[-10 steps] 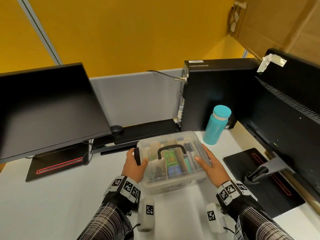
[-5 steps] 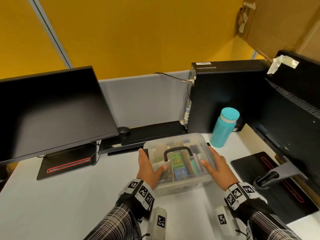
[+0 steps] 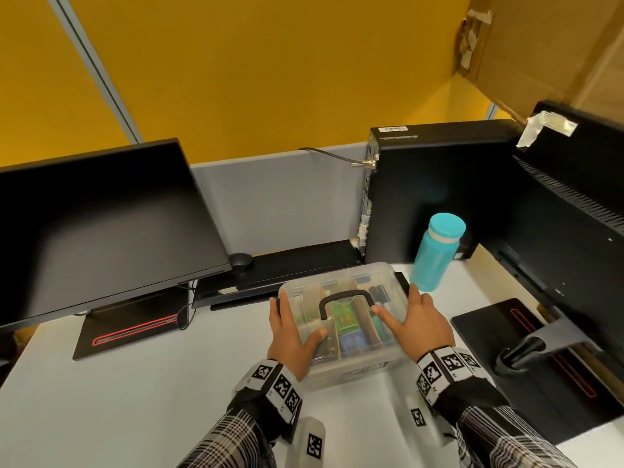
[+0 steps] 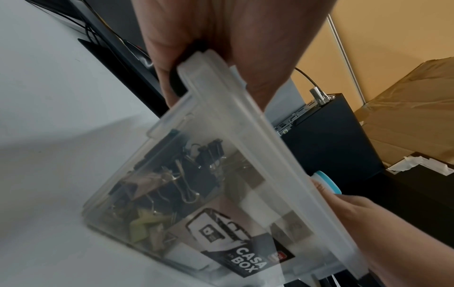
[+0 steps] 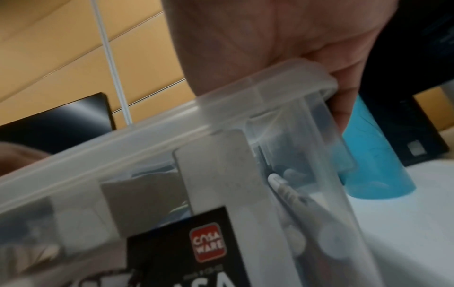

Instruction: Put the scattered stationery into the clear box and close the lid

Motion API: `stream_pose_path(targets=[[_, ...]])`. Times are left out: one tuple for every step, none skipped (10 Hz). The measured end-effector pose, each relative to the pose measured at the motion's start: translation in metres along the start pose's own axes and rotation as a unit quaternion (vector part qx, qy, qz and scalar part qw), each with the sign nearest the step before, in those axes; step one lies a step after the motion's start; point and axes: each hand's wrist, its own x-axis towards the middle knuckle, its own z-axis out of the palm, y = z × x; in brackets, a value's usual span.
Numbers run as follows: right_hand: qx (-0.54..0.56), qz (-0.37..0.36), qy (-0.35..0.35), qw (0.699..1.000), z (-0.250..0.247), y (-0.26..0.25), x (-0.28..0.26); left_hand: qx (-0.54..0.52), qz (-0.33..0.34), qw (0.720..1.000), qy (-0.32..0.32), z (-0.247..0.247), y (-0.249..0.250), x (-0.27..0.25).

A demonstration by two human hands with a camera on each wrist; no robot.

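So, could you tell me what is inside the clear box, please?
Inside the clear box: black binder clips, a green pack and a blue pack. The left hand and right hand on the lid hide parts; dark items along the right side are unclear.

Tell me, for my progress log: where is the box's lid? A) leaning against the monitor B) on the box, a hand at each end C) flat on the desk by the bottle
B: the lid sits on the box, left hand and right hand holding its ends.

One clear box (image 3: 354, 369), two hands (image 3: 293, 339) (image 3: 420, 327), two monitors (image 3: 101, 224) (image 3: 574, 211), one teal bottle (image 3: 435, 255)
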Motion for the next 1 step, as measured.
stream_pose_path(targets=[[-0.087,-0.006,-0.009,0.996,0.0,-0.0074,0.0014,0.008,-0.022,1.0,-0.008,-0.0006,0.0029,-0.001]])
